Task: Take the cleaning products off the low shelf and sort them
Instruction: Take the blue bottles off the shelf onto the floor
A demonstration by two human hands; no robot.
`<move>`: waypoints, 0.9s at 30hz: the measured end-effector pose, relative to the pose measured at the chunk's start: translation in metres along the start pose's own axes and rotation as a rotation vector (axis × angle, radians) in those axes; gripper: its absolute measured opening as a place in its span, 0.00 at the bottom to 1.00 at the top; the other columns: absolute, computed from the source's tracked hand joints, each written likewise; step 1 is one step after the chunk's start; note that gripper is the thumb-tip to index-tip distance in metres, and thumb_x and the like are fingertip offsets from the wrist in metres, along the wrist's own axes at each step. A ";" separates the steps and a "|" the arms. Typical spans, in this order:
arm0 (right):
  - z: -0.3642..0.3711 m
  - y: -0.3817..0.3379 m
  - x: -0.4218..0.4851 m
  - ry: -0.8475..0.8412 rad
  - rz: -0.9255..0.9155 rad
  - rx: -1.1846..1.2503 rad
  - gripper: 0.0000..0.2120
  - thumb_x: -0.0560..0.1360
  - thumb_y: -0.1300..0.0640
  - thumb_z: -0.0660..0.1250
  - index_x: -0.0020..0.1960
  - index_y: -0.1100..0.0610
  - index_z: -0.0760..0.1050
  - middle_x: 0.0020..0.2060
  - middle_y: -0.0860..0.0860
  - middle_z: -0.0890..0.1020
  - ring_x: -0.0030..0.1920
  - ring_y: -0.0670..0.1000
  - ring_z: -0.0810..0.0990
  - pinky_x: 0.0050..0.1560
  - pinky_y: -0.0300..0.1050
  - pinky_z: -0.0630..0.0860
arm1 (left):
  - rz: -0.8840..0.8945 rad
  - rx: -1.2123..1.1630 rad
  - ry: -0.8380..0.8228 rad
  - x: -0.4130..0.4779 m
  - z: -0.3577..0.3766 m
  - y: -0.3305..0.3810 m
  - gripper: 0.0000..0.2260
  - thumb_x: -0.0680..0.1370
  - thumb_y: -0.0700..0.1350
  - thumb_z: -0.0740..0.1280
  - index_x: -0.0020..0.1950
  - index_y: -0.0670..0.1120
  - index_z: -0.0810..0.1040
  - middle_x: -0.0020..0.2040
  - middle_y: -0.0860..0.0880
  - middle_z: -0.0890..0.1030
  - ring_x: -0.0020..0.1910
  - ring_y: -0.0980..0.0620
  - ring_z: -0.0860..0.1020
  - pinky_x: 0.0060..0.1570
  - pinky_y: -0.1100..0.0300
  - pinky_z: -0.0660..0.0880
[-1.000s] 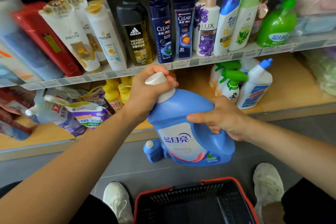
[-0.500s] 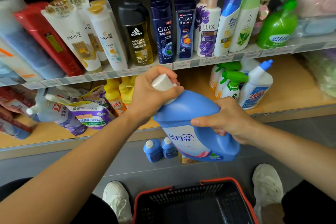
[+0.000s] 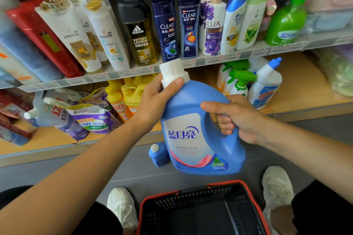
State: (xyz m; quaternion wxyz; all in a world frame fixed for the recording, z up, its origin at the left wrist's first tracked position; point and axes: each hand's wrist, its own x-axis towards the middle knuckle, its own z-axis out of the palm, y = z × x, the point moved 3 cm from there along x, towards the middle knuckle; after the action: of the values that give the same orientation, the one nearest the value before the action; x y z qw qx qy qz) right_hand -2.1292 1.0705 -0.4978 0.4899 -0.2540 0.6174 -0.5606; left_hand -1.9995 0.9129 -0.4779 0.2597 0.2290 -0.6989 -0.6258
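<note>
Holding the jug (image 3: 200, 139), blue, near-upright with cap (image 3: 172, 71) tipped left, in the air in front of the low shelf (image 3: 305, 89) and above the basket (image 3: 191, 202): left hand (image 3: 154, 101) curled round the neck just under the white cap, right hand (image 3: 242, 118) wrapped round the handle (image 3: 234, 139). Label faces camera. 1 small blue bottle (image 3: 158, 155) stands on the floor just behind the jug; spray bottles (image 3: 240, 82), yellow bottles (image 3: 131, 89) and pouches (image 3: 91, 118) sit on the low shelf; 2 white shoes (image 3: 122, 206) flank the basket.
</note>
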 end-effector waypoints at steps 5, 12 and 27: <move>0.004 -0.002 -0.004 0.083 -0.005 0.043 0.23 0.56 0.42 0.82 0.22 0.50 0.68 0.23 0.48 0.60 0.23 0.49 0.57 0.24 0.39 0.58 | -0.196 -0.023 -0.007 -0.007 -0.004 -0.025 0.21 0.76 0.64 0.66 0.64 0.55 0.79 0.59 0.54 0.84 0.58 0.52 0.83 0.53 0.54 0.81; -0.012 -0.014 -0.017 0.185 0.012 0.126 0.27 0.52 0.40 0.80 0.31 0.51 0.64 0.23 0.48 0.60 0.22 0.49 0.57 0.23 0.39 0.59 | -0.481 -0.062 -0.293 -0.051 0.007 -0.082 0.25 0.72 0.61 0.71 0.67 0.55 0.77 0.64 0.53 0.83 0.62 0.50 0.81 0.62 0.51 0.76; -0.056 0.016 -0.027 0.187 0.255 0.161 0.02 0.78 0.58 0.68 0.47 0.55 0.77 0.36 0.54 0.80 0.36 0.51 0.81 0.42 0.48 0.80 | -0.413 -0.388 -0.159 -0.075 0.001 -0.061 0.24 0.69 0.48 0.75 0.64 0.46 0.80 0.60 0.44 0.82 0.57 0.46 0.80 0.59 0.48 0.77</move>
State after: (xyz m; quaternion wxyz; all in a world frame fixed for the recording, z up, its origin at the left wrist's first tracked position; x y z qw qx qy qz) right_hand -2.1648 1.1224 -0.5103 0.5161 -0.0802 0.6407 -0.5628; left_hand -1.9431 0.9556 -0.5443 0.1102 0.2627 -0.5228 -0.8034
